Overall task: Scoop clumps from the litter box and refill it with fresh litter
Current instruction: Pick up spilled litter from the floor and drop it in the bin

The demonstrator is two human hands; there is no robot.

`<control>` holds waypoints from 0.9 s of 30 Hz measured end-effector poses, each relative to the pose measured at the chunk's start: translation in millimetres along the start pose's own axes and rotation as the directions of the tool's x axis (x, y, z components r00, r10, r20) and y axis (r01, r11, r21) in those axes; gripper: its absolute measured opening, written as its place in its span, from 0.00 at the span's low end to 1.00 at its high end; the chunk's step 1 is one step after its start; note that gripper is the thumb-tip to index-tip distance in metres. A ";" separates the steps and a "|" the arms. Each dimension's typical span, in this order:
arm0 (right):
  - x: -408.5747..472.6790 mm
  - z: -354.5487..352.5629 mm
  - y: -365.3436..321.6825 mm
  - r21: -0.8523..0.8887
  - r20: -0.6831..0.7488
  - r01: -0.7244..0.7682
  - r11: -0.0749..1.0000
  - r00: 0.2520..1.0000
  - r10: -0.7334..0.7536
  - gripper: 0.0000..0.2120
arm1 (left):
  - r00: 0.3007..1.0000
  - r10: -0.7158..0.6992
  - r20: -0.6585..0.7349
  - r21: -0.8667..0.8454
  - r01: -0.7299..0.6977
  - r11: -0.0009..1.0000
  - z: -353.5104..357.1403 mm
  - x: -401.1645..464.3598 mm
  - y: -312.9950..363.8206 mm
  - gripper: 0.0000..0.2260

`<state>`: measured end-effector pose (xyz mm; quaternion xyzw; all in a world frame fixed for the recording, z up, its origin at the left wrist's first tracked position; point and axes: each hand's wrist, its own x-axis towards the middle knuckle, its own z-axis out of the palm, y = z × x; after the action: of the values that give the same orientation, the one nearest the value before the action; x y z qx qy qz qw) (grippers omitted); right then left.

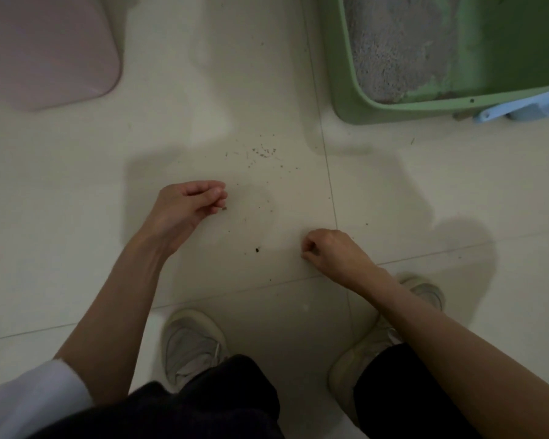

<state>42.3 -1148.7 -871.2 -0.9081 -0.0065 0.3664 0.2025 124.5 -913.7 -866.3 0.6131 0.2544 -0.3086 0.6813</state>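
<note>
A green litter box (pixel 346 90) stands at the upper right, holding grey litter (pixel 393 52) piled to its left side, with bare green floor on the right. Brown litter crumbs (pixel 263 152) lie scattered on the tiled floor in front of it. My left hand (pixel 187 204) hovers over the floor with its fingers curled against the thumb and a small brown crumb (pixel 224 209) at its fingertips. My right hand (pixel 330 251) is lower and to the right, fingers curled with the tips pinched together at the floor. Whether it holds a crumb is hidden.
A pale blue plastic piece (pixel 520 109) sticks out at the box's near right corner. A pink mat (pixel 45 49) lies at the upper left. A larger crumb (pixel 257 249) sits between my hands. My two light sneakers (pixel 191 343) stand below.
</note>
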 end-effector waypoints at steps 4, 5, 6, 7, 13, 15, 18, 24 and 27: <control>1.0 4.7 -1.6 -0.001 -0.033 0.026 1.000 0.999 -0.026 0.08 | 0.999 -0.021 -0.042 -0.078 0.018 0.997 -5.0 -2.7 2.1 0.08; 2.1 4.6 -3.8 0.061 -0.052 0.018 0.998 0.999 -0.015 0.07 | 0.998 -0.038 -0.059 -0.114 0.031 0.993 -6.1 -3.8 2.0 0.09; 3.4 3.3 -7.4 0.179 -0.072 -0.009 0.984 0.997 0.022 0.04 | 0.996 -0.051 -0.079 -0.135 0.040 0.990 -7.9 -5.1 1.7 0.10; 5.4 0.9 -13.2 0.337 -0.076 -0.052 0.940 0.994 0.082 0.04 | 0.993 -0.049 -0.106 -0.130 0.035 0.991 -10.2 -6.6 0.8 0.10; 21.5 -23.9 -47.1 0.959 0.182 -0.146 -0.244 0.974 0.133 0.09 | 0.948 0.156 -0.276 0.506 0.005 0.863 -34.1 -18.4 -16.9 0.12; 26.6 -29.6 -53.3 0.942 0.191 -0.147 -0.300 0.974 0.120 0.06 | 0.933 0.188 -0.307 0.594 0.033 0.804 -39.9 -25.3 -21.4 0.10; 34.9 -30.0 -53.4 0.987 0.130 -0.105 -0.125 0.969 0.210 0.13 | 0.926 0.187 -0.328 0.666 0.086 0.741 -47.0 -31.4 -29.2 0.08; 60.9 -34.8 -37.0 0.640 -0.268 -0.145 0.754 0.878 0.397 0.09 | 0.954 0.082 -0.289 0.346 0.025 0.938 -40.5 -31.7 -30.1 0.08; 73.7 -41.0 -35.8 0.566 -0.345 -0.146 0.811 0.851 0.395 0.12 | 0.956 0.088 -0.279 0.328 0.008 0.945 -37.1 -26.7 -29.2 0.08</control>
<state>128.5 -1118.9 -880.1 -0.8691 0.2726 0.1610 0.3801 86.2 -875.8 -871.1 0.7606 0.2843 -0.2391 0.5324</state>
